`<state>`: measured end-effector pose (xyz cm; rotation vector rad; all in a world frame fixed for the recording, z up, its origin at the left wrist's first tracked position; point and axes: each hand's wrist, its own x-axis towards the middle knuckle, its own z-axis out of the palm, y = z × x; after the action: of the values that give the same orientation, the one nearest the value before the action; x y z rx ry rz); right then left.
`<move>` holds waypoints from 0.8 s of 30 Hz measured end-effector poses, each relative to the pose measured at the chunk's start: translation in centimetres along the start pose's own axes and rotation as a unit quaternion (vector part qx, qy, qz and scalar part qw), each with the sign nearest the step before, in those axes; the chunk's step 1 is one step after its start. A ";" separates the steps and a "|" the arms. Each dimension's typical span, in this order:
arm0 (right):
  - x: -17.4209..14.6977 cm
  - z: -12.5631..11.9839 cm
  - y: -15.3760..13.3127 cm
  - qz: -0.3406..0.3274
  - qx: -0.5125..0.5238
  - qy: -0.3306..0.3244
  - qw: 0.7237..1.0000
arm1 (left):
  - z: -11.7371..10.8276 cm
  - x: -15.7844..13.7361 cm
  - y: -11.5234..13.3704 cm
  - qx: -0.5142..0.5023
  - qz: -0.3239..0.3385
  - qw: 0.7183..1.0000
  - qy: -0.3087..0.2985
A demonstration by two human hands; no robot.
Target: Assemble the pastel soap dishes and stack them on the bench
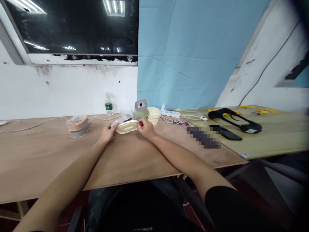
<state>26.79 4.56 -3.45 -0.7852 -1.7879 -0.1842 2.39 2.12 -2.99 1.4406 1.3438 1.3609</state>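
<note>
Between both hands is a cream-coloured oval dish (126, 127) with a scalloped rim, tilted above the table. My left hand (108, 132) is closed on its left edge. On the right edge, the fingers of my right hand (146, 129) are pinched together. Just behind the dish lies a grey curved piece (122, 120), partly hidden by it; I cannot tell whether my left hand touches this piece. A stack of similar cream dishes (153, 116) stands behind my right hand. Beside the stack are grey and green containers (140, 109), piled up.
Pink and grey containers (78, 125) sit at the left. A water bottle (108, 104) stands by the wall. A power strip (170, 113) with white cables lies at the back. To the right are a black phone-like object (227, 132) and a black headset-like frame (235, 120).
</note>
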 end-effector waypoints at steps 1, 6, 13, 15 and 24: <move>0.3 -0.3 0.4 0.022 0.002 0.021 1.000 | -0.1 0.1 0.0 0.000 0.007 1.000 0.008; 2.2 -2.7 4.2 0.185 0.047 0.187 0.964 | -1.0 0.5 -0.3 0.104 0.042 0.992 0.054; 2.3 -5.3 9.9 0.389 0.075 0.322 0.860 | -1.4 -0.3 0.2 0.300 0.004 0.952 0.058; 1.9 -5.3 10.6 0.423 0.091 0.315 0.844 | -1.2 -0.5 0.5 0.306 0.003 0.951 0.047; 1.7 -4.8 10.3 0.488 0.219 0.247 0.808 | -0.9 -1.4 1.3 0.340 0.048 0.939 0.002</move>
<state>36.44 10.83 -2.78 -1.0883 -0.7191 0.6385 1.91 0.41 -1.87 1.9624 1.8762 0.9842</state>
